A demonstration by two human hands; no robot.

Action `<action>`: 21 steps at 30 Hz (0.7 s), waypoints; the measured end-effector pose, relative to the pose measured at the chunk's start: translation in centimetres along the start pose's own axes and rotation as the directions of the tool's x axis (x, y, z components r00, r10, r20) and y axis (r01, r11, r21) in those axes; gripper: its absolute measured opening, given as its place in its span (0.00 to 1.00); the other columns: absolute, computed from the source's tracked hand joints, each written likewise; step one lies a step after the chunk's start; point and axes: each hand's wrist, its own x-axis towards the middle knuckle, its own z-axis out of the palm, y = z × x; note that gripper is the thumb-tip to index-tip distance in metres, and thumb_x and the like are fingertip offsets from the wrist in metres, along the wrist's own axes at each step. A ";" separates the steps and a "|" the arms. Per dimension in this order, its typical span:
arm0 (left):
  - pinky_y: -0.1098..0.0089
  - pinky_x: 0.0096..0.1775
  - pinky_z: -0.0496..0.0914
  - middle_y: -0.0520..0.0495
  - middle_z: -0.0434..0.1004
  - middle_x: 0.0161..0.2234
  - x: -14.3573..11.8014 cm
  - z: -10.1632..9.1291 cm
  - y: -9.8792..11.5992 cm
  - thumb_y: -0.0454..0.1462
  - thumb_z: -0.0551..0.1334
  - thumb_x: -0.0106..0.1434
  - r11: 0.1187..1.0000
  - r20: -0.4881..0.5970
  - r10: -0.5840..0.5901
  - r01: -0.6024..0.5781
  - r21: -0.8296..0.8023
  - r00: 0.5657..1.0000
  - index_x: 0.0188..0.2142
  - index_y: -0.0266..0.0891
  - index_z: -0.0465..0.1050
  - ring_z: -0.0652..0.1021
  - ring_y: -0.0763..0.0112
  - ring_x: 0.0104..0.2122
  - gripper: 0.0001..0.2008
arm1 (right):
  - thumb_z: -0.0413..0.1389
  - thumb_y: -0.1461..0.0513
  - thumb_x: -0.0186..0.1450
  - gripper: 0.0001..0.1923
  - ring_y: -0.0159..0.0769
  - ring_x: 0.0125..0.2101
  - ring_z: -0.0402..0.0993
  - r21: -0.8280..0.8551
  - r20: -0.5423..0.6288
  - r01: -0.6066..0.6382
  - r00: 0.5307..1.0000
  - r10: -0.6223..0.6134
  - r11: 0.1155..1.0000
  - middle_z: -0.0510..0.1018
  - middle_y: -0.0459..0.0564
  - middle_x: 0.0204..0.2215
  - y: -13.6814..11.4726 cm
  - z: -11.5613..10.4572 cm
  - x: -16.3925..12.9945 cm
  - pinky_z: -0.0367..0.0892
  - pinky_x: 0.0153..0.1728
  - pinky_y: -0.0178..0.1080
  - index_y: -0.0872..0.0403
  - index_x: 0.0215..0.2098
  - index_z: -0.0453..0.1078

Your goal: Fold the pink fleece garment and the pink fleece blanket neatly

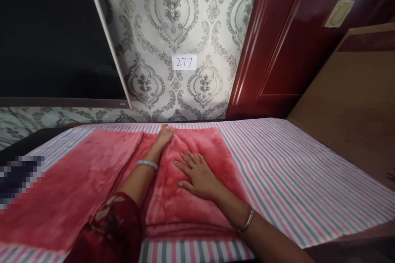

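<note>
closest in, a dark red floral sleeve (114, 222) covers the left forearm and crosses the blanket (89, 176), which is plush, pinkish red and spread over a striped sheet (293, 172). a strip of the sheet shows along the near side of the blanket. on the right of the sleeve, the blanket's folded part (188, 211) lies in layers, their edges stacked along its near side. a silver bangle (246, 222) circles the right wrist. beyond it the right hand (197, 176) lies palm down on top of the folded part, fingers spread wide, pressed flat and grasping nothing; the blanket is directly under it and reaches out on all sides. a grey bangle (147, 164) sits on the left wrist. farther out, the left hand (166, 134) is at the far edge of the blanket, by the left side of the folded part, its fingers bent and touching the cloth; they are small and partly hidden here, so i cannot tell whether they pinch it. the sheet runs on well past the blanket to the right, toward a brown panel (348, 90). at the back are a black screen (58, 37) on the left, a patterned wall (173, 4) bearing a paper (184, 62) marked 277, and a dark red door (286, 49) with a pale switch (338, 13).
</note>
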 end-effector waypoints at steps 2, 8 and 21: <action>0.64 0.49 0.70 0.37 0.77 0.54 -1.0 0.2 0.1 0.39 0.51 0.70 0.999 0.002 0.009 -0.009 0.037 1.000 0.62 0.39 0.61 0.78 0.58 0.52 0.22 | 0.50 0.42 0.69 0.36 0.51 0.71 0.35 -0.002 0.001 -0.003 1.000 0.003 1.000 0.45 0.51 0.72 0.0 0.0 0.1 0.33 0.67 0.63 0.42 0.71 0.50; 0.56 0.51 0.69 0.31 0.72 0.56 -3.2 1.4 0.4 0.36 0.45 0.71 0.994 -0.018 0.010 -0.008 0.113 1.000 0.61 0.40 0.61 0.76 0.50 0.54 0.22 | 0.49 0.41 0.69 0.37 0.50 0.71 0.36 0.001 -0.002 0.002 1.000 -0.002 1.000 0.45 0.50 0.72 0.0 0.2 0.1 0.33 0.67 0.62 0.43 0.71 0.50; 0.58 0.48 0.71 0.27 0.65 0.62 -3.1 -0.6 2.8 0.42 0.58 0.65 0.985 0.026 -0.059 0.054 0.161 0.998 0.63 0.36 0.61 0.75 0.47 0.54 0.29 | 0.37 0.55 0.74 0.29 0.47 0.69 0.49 0.072 -0.273 -0.427 0.861 0.430 0.901 0.57 0.56 0.69 4.9 -7.4 4.1 0.50 0.66 0.56 0.53 0.71 0.51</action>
